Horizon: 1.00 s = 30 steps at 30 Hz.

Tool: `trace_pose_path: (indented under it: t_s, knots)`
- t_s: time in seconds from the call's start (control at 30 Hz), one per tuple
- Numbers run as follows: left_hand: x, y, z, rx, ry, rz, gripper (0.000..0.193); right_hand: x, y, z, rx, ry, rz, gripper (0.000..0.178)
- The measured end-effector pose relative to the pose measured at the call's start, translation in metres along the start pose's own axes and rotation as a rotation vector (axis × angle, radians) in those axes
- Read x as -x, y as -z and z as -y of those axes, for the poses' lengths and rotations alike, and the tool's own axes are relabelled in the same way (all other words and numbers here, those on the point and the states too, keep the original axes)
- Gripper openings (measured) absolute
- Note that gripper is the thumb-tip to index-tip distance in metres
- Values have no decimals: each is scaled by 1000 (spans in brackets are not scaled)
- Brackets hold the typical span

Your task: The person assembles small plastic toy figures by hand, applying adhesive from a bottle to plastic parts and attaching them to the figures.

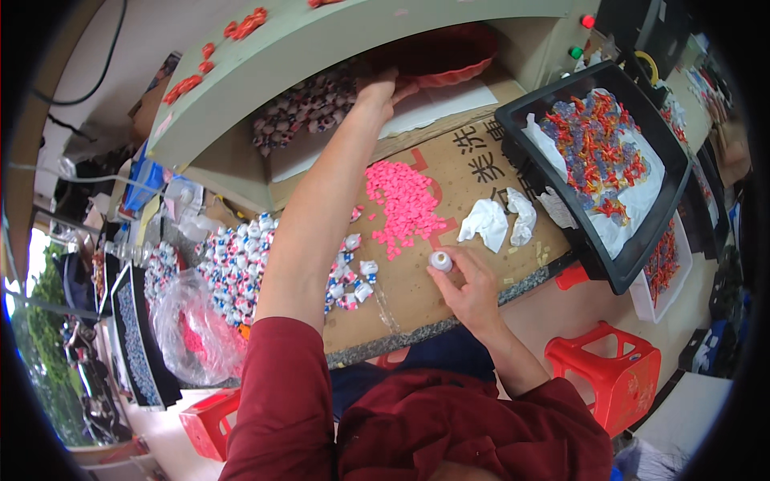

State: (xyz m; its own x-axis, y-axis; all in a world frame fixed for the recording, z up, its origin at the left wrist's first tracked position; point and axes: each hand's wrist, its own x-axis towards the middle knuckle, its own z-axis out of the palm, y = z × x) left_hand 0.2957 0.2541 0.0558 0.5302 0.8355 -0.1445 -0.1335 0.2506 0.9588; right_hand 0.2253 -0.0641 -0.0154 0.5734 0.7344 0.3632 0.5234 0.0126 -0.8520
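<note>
My left arm stretches forward under the pale green shelf, where my left hand [377, 90] is between a heap of small white, blue and red figures [303, 108] and a red basin [457, 68]. Its fingertips are hidden in the shadow there. Near the table's front edge, my right hand [472, 290] is closed around a small white bottle [440, 260] with its narrow tip pointing up. Small pink pieces [401, 200] are spread on the cardboard between my arms. More small white and blue figures [237, 260] are heaped to the left of my left forearm.
Crumpled white tissues [485, 223] are right of the pink pieces. A black tray [513, 132] of red and purple translucent pieces stands at the right, with a white tray [642, 297] below it. Red stools [605, 369] stand on the floor. A clear plastic bag [192, 321] sits at the left.
</note>
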Motion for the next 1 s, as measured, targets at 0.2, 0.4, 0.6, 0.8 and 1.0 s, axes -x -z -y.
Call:
trace_pose_path:
  t_s: [0.2,0.4,0.6,0.8,1.0]
  knots:
    - [-38,38,2,-599,-47,11,25,-1,5,-1,14,41,-13,21]
    - [-8,97,34,-1570,-960,237,31,-3,8,-2,18,40,12,22]
    - [28,120,27,-1340,-803,314,33,-5,8,-1,44,39,33,23]
    - [55,146,20,-1562,-891,171,39,-4,6,-2,55,37,33,21]
    - [62,161,26,-1509,-883,94,50,-6,8,6,52,-28,79,23]
